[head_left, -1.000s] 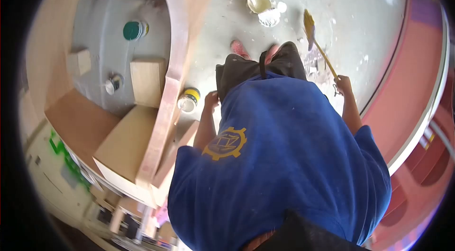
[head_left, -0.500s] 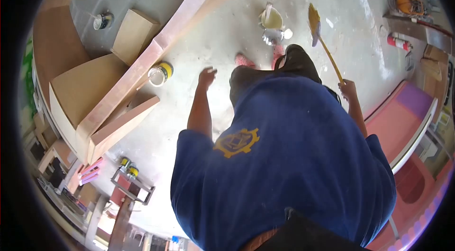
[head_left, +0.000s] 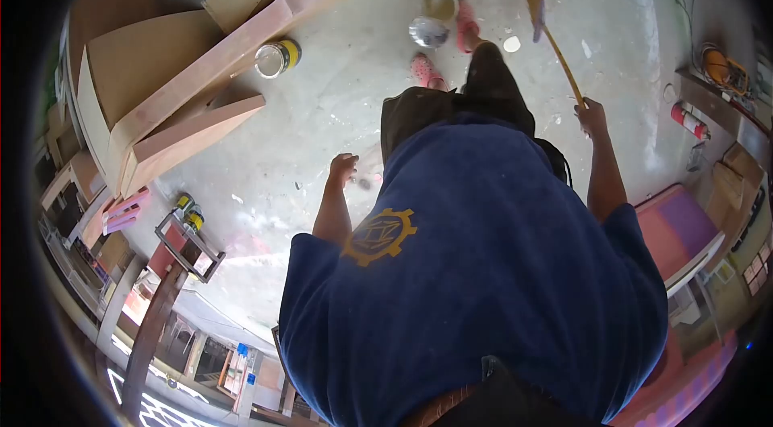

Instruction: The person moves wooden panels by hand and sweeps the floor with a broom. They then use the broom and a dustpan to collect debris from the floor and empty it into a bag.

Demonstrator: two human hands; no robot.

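Your right hand (head_left: 592,115) is wrapped around the end of a long-handled paintbrush (head_left: 547,28). The yellow handle runs up and away from you, and the bristle head hangs above the concrete floor (head_left: 338,105), near the right foot (head_left: 467,24). The fingers are closed on the handle; how tight, you cannot tell from here.

Your left hand (head_left: 344,167) holds nothing. It is loosely curled, fingers half folded, hanging by your hip above bare floor.

Just ahead of your feet sit a small pot of pale paint (head_left: 440,2) and a shiny round lid or tin (head_left: 427,31), touching or almost touching. The brush head is off to the right of both, apart from them.

To carry the brush well, keep the bristles tipped up and clear of your trousers, and grip lower on the handle for control near the pot. That is a judgement, not something shown.

Further left, a yellow-banded open tin (head_left: 278,58) stands against a long curved wooden panel (head_left: 233,40), with plywood boxes (head_left: 137,64) behind it. A red fire extinguisher (head_left: 690,121) lies at far right, and a pink and purple board (head_left: 684,225) is beside you.

Writing: only a yellow gear emblem (head_left: 380,235) on your blue shirt, no readable words. Tin labels are too small to read.
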